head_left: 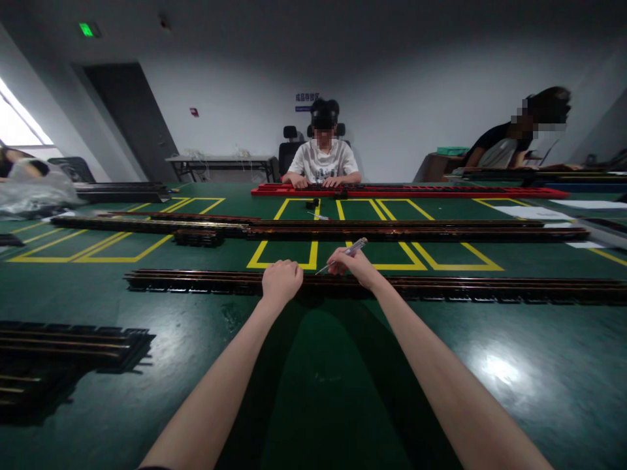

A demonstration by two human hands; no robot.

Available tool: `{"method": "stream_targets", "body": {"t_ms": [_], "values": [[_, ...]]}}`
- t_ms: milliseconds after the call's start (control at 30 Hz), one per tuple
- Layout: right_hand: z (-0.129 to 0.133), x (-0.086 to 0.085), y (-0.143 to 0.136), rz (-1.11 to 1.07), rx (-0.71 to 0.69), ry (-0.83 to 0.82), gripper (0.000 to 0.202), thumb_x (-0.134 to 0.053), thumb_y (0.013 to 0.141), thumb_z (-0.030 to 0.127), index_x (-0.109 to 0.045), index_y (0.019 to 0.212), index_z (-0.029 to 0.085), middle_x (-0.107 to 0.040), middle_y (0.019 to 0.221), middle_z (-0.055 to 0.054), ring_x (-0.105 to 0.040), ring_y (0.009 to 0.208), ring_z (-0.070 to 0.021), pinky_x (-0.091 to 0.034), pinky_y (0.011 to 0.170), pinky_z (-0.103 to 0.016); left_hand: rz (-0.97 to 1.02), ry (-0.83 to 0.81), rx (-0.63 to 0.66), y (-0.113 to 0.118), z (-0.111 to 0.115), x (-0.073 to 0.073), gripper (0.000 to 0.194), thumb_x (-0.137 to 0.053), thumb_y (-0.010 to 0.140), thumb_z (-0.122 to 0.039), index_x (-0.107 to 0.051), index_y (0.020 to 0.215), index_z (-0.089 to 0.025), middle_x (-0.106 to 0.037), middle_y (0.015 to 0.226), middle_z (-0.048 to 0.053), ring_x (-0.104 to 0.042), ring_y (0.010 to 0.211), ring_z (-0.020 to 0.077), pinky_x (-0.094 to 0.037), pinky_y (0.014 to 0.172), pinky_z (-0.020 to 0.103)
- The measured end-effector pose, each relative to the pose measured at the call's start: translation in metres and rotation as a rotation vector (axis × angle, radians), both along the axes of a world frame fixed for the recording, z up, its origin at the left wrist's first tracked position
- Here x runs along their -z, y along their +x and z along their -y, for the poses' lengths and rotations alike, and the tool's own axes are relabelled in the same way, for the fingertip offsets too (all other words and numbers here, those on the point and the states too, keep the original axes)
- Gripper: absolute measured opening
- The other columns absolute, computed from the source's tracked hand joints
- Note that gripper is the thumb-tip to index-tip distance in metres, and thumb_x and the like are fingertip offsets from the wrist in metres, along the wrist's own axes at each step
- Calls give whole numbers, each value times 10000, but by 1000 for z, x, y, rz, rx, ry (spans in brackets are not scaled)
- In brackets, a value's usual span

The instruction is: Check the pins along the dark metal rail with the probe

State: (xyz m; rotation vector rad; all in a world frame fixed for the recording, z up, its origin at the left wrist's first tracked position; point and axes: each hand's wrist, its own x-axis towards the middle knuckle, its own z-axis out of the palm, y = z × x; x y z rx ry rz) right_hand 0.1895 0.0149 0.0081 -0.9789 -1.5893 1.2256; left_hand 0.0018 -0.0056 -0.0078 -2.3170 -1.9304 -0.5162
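Observation:
A long black rail assembly with copper-coloured strips (465, 287) lies across the green table in front of me. My left hand (283, 282) is closed over its near-middle stretch, fingers wrapped down on the far side. Just to the right, my right hand (353, 264) grips a screwdriver (356, 246) with a pale, see-through handle. The thin shaft slants down to the left, its tip close to the top of the rail between my hands. Whether the tip touches the rail I cannot tell.
Beyond lie more dark rails (416, 230) and a short black piece (198, 237) over yellow tape outlines. A red rail (416, 191) lies before a seated person (323, 160). More rails (73, 346) sit at near left. Another person (509, 140) leans at far right.

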Motion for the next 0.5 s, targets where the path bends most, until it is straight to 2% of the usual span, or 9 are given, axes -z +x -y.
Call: {"method": "stream_targets", "body": {"t_ms": [500], "values": [[2, -2, 0, 7, -5, 6, 143, -551, 696, 243, -601, 598, 151, -627, 568, -17, -574, 536, -115, -397, 499, -231, 3, 10, 0, 0, 0, 0, 434, -247, 875, -271, -625, 702, -146, -669, 771, 90, -614, 692, 174, -463, 645, 304]]}}
